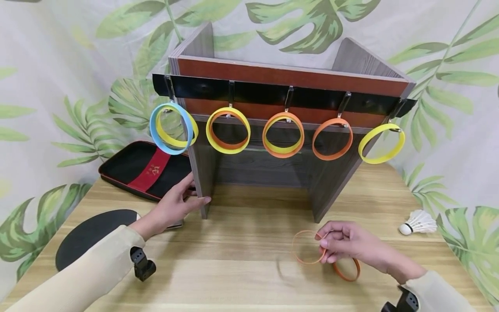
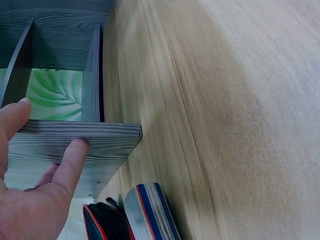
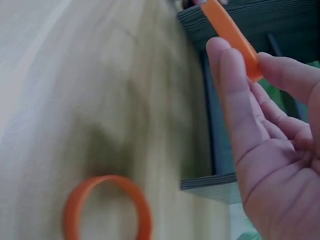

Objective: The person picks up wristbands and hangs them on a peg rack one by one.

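My right hand [image 1: 348,245] pinches an orange ring [image 1: 309,262] between thumb and fingers, raised above the table in front of a grey wooden shelf unit [image 1: 257,167]. A second orange ring [image 1: 348,271] lies under that hand; the right wrist view shows this lower ring [image 3: 107,180] on the wood. My left hand [image 1: 177,206] grips the unit's left side panel [image 2: 80,129] near its bottom, thumb on one face and fingers on the other. Blue, yellow and orange rings hang from hooks on a black strip [image 1: 261,91] across the unit's front, among them a blue ring [image 1: 155,134].
Behind my left hand lies a black case [image 1: 121,162] with a red band. A black table tennis bat [image 1: 91,238] lies by my left forearm, and a white shuttlecock [image 1: 421,222] sits at the right. A leaf-patterned cloth [image 1: 448,138] hangs behind the table [image 1: 218,277].
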### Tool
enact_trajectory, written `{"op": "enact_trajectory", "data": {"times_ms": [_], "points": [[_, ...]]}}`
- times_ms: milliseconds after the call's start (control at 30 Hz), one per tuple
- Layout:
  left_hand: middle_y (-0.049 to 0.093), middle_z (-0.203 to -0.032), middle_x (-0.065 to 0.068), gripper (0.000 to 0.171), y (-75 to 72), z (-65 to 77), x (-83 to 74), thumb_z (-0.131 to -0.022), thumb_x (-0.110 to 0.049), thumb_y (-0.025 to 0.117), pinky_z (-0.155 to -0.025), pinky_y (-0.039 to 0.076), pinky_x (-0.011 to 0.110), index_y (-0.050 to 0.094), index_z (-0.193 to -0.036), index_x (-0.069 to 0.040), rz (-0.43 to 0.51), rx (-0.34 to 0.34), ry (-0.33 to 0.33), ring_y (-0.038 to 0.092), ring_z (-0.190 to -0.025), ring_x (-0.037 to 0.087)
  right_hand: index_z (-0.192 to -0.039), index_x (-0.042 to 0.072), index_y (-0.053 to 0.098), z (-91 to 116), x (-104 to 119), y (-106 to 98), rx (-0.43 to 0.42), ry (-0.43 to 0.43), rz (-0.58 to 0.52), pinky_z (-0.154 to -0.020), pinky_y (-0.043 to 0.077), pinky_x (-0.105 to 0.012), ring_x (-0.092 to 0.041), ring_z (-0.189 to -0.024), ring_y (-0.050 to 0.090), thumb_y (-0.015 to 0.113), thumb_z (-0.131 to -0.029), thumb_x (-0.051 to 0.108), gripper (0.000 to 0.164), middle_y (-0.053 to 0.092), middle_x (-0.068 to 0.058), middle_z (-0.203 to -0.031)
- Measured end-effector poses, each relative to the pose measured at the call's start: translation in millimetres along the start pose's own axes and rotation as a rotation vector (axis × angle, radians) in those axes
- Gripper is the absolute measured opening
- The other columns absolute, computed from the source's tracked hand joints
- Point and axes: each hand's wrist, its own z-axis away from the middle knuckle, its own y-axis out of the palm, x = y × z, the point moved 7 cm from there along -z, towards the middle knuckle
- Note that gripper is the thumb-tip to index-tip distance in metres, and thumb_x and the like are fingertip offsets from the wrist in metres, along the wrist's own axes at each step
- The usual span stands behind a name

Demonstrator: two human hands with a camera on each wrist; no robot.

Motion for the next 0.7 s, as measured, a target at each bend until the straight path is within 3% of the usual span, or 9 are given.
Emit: {"op": "enact_trajectory", "data": {"times_ms": [200, 433, 700], "points": [[0.053, -0.154, 0.021, 0.081, -1.3, 2.7, -1.5, -0.101, -0.019, 0.071, -0.098, 0.056, 0.028, 0.025, -0.167, -0.025, 0.003, -0.003, 0.003, 0.059, -0.133, 0.041, -0.12, 0.01, 0.06, 2.0, 31.2, -0.8, -0.019, -0.099, 0.003, -0.084, 0.064, -0.03, -0.017, -0.096, 0.08, 0.051, -0.108, 0.003, 0.017, 0.079, -0.001, -0.105], [0.054, -0.153, 0.022, 0.081, -2.7, 1.7, -2.4, -0.101, -0.018, 0.07, -0.092, 0.054, 0.019, 0.024, -0.168, -0.025, 0.013, -0.003, 0.01, 0.059, -0.132, 0.042, -0.118, 0.011, 0.061, 7.8, 73.0, -3.3, -0.131, -0.201, 0.049, -0.088, 0.064, -0.033, -0.013, -0.098, 0.078, 0.051, -0.107, 0.0, 0.019, 0.081, -0.002, -0.108], [0.052, -0.153, 0.023, 0.082, -0.8, -0.1, -1.3, -0.101, -0.018, 0.07, -0.093, 0.054, 0.019, 0.023, -0.168, -0.025, 0.019, 0.008, -0.005, 0.058, -0.133, 0.043, -0.12, 0.007, 0.06, 11.9, 116.4, -3.7, -0.149, -0.389, -0.062, -0.095, 0.062, -0.032, -0.017, -0.112, 0.076, 0.044, -0.106, -0.01, 0.028, 0.079, -0.008, -0.116]]}}
